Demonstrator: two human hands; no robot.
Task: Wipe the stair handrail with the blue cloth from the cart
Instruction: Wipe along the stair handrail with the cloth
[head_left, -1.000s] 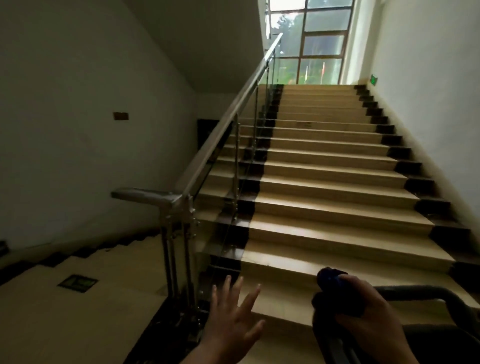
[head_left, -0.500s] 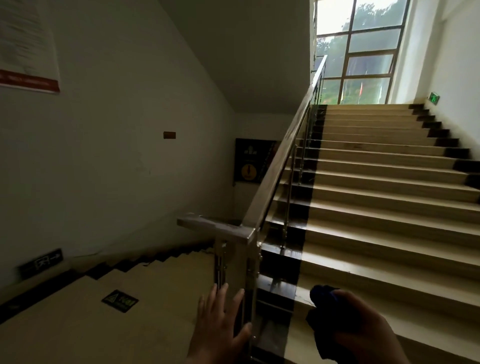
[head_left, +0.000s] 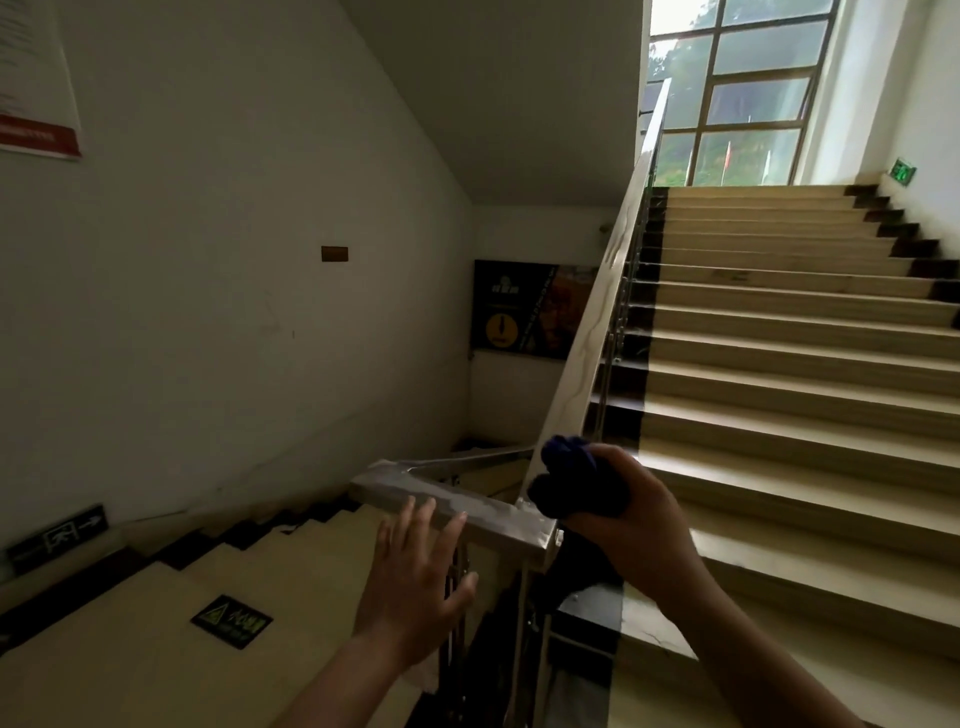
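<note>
The right hand (head_left: 631, 512) is gripping the bunched blue cloth (head_left: 574, 480), holding it at the bend of the handrail (head_left: 592, 343), seemingly touching the metal. The left hand (head_left: 415, 579) is hovering with fingers spread just below the handrail's flat end section.

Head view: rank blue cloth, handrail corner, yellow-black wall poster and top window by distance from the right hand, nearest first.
1. blue cloth: gripped in the right hand.
2. handrail corner: just left of that hand, beside the cloth.
3. wall poster: on the far wall, left of the rail.
4. window: at the top of the stairs.
</note>
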